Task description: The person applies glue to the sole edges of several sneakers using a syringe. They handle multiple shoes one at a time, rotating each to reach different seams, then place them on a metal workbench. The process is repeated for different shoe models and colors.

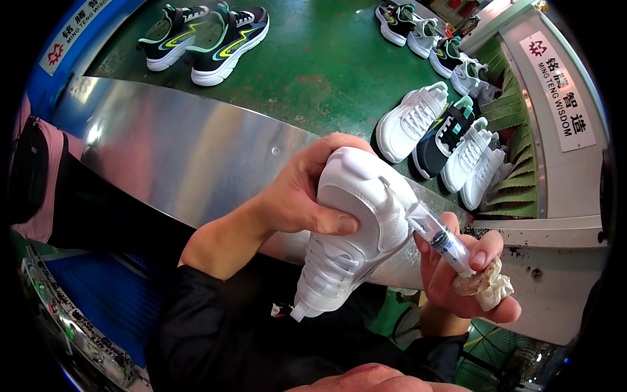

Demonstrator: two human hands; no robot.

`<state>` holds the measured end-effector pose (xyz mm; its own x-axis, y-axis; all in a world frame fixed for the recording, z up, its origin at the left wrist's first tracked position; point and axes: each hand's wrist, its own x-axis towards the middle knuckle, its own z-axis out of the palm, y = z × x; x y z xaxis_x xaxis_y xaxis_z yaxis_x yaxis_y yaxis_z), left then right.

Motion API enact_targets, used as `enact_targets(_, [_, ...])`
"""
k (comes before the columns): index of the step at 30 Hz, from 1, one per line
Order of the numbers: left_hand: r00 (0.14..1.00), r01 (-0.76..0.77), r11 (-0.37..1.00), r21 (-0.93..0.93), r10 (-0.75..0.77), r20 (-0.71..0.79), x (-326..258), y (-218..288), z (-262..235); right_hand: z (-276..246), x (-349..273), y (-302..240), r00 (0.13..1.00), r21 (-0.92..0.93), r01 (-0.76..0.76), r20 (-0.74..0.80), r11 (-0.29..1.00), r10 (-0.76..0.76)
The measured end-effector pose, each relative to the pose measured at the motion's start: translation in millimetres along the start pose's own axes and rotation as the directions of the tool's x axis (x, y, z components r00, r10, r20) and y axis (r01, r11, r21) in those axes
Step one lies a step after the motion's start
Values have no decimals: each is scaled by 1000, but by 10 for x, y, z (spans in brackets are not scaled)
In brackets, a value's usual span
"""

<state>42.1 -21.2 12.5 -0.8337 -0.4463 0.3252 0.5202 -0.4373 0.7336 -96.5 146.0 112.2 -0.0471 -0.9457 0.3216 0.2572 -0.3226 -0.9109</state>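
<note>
My left hand point(297, 189) is closed round a white lace-up sneaker point(356, 215), thumb on its mesh upper. The shoe is tilted, with its toe away from me and its laces and tongue toward my body. In my right hand point(444, 284) is a clear plastic syringe point(447, 243) with a dark plunger tip inside. Its front end is right at the shoe's right side, by the sole edge; I cannot tell whether it touches. Crumpled off-white material point(488, 285) sits at the syringe's rear end, among my right fingers.
A metal ledge point(215, 144) runs alongside a green conveyor belt point(313, 65). Two black sneakers point(228, 49) stand at its far left. White and black sneakers point(408, 124) line its right side, near a green strip curtain point(516, 130). At left is a person in dark clothing with a pink-edged bag point(42, 176).
</note>
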Motion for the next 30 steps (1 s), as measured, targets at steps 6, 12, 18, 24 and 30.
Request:
enact_targets(6, [1000, 14, 1000, 18, -13, -29, -1, 14, 3, -19, -10, 89, 991, 19, 135, 18, 991, -135])
enact_targets(12, [993, 50, 996, 72, -41, -115, 17, 47, -1, -88, -129, -16, 999, 17, -29, -14, 999, 29])
enact_targets(18, [998, -24, 999, -34, 22, -55, 17, -39, -167, -179, -292, 103, 998, 36, -6, -63, 999, 8])
enact_targets(24, [986, 19, 997, -76, -31, -163, 46, -23, -138, -281, -443, 256, 995, 22, 7, -102, 1000, -5])
enact_targets(30, [963, 51, 997, -53, -63, -262, 59, -42, -132, -347, -539, 379, 992, 34, 15, -129, 999, -11])
